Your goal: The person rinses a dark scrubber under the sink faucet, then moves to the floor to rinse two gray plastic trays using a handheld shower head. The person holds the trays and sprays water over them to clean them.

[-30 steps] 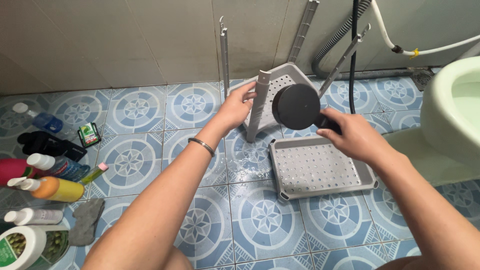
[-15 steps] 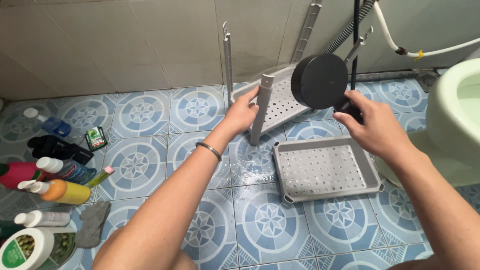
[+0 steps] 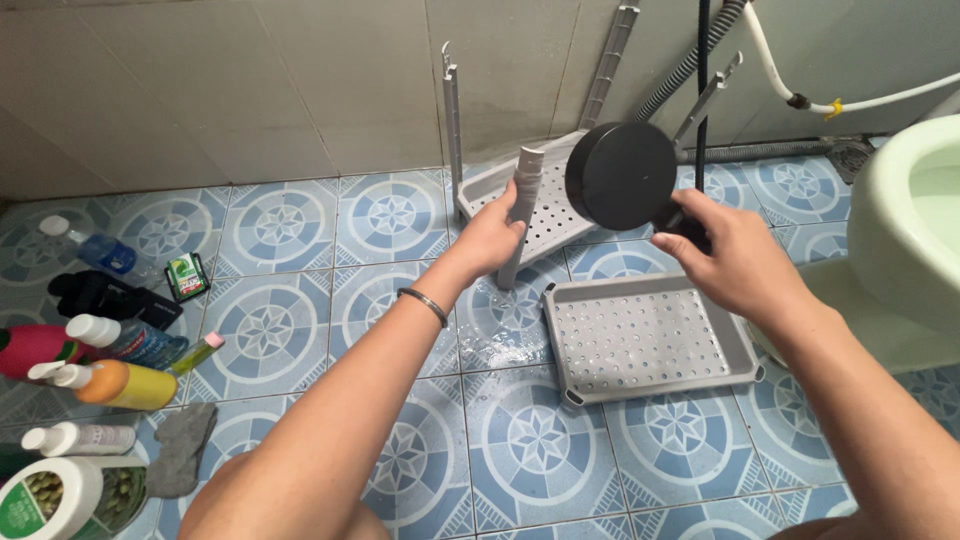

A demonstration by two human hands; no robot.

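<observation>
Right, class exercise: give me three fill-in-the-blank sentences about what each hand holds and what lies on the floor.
1. The right hand holds a round black ____ head.
2. The left hand grips a grey ____ of the tilted shelf rack.
3. The loose grey tray lies flat on the ____ floor.

Missing words: shower; leg; tiled

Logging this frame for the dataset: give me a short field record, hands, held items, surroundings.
setting: bathroom floor, blue patterned tiles
left hand: grips a grey leg of the tilted grey rack
right hand: holds a black round shower head, disc raised over the rack
floor, right: loose grey perforated tray, flat
floor, left: bottles, grey cloth
far right: pale green toilet
</observation>
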